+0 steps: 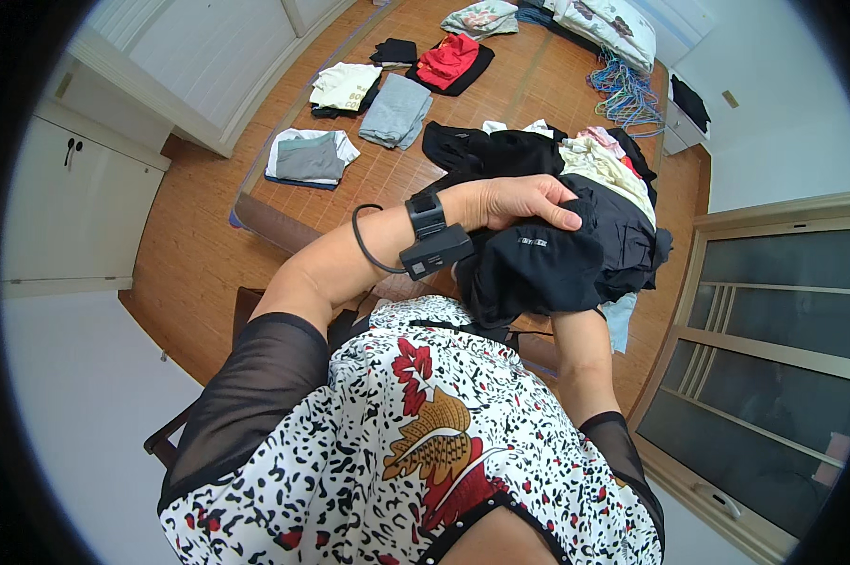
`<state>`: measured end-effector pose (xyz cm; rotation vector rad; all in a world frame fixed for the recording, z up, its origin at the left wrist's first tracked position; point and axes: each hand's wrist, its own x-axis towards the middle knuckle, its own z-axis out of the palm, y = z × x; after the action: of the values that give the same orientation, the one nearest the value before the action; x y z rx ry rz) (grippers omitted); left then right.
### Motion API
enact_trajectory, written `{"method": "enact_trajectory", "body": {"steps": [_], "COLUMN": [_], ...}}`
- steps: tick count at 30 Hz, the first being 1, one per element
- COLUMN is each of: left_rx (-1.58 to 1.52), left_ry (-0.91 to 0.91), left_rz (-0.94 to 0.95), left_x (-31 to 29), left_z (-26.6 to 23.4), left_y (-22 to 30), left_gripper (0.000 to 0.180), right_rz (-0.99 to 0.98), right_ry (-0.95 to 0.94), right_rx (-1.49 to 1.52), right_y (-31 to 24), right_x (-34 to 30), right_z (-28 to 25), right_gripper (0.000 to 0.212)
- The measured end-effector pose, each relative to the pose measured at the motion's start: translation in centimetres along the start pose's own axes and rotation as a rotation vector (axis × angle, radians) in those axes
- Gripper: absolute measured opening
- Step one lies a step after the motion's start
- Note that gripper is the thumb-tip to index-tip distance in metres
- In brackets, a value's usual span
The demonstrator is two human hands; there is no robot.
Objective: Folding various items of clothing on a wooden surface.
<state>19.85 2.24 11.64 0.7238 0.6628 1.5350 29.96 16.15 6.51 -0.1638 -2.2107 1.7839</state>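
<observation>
Can't see R hand, hid under black cloth (538, 273), so can't tell if gripping. Can't make out cloth's shape, all bunched up by near edge of mat (495, 104), next to clothes pile (604, 179). Can't see in white cupboard (67, 212), doors closed. Holding cloth w/ L hand (526, 201), thumb on top, L arm (316, 264) bent across.

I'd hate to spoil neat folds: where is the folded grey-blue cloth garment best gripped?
Probably at the near edge of the folded grey-blue cloth garment, coming from the person's side: it lies flat, roughly rectangular, with that edge uncovered.
</observation>
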Motion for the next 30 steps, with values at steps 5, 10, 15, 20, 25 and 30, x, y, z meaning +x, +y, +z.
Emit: {"method": "enact_trajectory", "body": {"steps": [5, 10, 15, 20, 25, 30], "left_rx": [1.540, 1.191, 0.087, -0.090, 0.915, 1.105], "left_ry": [0.826, 0.539, 0.108, -0.041, 0.391, 0.894], "left_rz": [0.380, 0.033, -0.055, -0.134, 0.001, 0.094], "left_x": [-1.0, -0.9, -0.4, -0.1, -0.2, -5.1], "left_z": [-2.4, -3.0, -0.9, 1.0, -3.2, -11.7], "left_y": [0.1, -0.7, -0.2, -0.2, 1.8, 3.2], "left_gripper": [0.063, 0.044, 0.027, 0.027, 0.030, 0.031], "right_rz": [0.102, 0.140, 0.140, 0.181, 0.220, 0.307], "right_ry": [0.012, 0.029, 0.032, 0.040, 0.048, 0.081], "right_rx": [0.022, 0.054, 0.097, 0.150, 0.205, 0.261], "right_y": [-0.4, -0.6, 0.3, 0.5, 0.5, 1.7], "right_x": [-3.9, -3.4, 0.5, 1.2, 0.7, -1.5], "right_z": [-1.2, -0.8, 1.4, 2.5, 2.4, 0.9], "right_gripper": [0.042, 0.044, 0.046, 0.049, 0.051, 0.053]}}
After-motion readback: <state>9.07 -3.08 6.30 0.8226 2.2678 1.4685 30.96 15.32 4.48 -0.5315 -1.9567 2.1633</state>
